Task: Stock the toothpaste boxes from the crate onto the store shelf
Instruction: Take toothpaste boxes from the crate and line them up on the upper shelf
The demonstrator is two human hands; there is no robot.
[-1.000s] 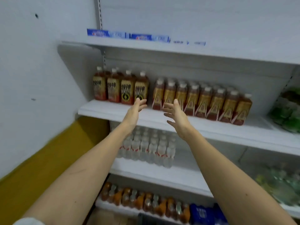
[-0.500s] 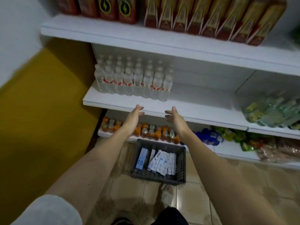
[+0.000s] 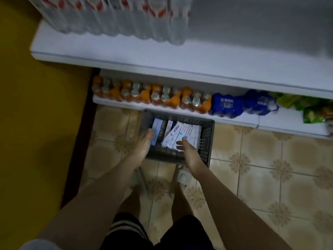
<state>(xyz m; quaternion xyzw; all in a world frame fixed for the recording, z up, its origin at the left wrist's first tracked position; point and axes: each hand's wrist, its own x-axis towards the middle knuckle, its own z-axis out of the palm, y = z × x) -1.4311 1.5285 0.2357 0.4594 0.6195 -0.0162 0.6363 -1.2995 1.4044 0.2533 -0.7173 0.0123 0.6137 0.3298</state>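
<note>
We reach both hands into a dark grey slatted plastic crate (image 3: pixel 207 139) on the tiled floor, beneath the white store shelf (image 3: pixel 180 58).

Our left hand (image 3: pixel 144 141) lies with loosely open fingers against a lone pale-blue toothpaste box (image 3: pixel 156 126) at the crate's left side; our right hand (image 3: pixel 187 150), fingers spread, touches the near ends of the fanned white-and-blue toothpaste boxes (image 3: pixel 182 133). Neither grip has closed on anything yet. The boxes run lengthwise away from us, just ahead of the fingertips, so the right hand looks nearer the main bundle.
</note>
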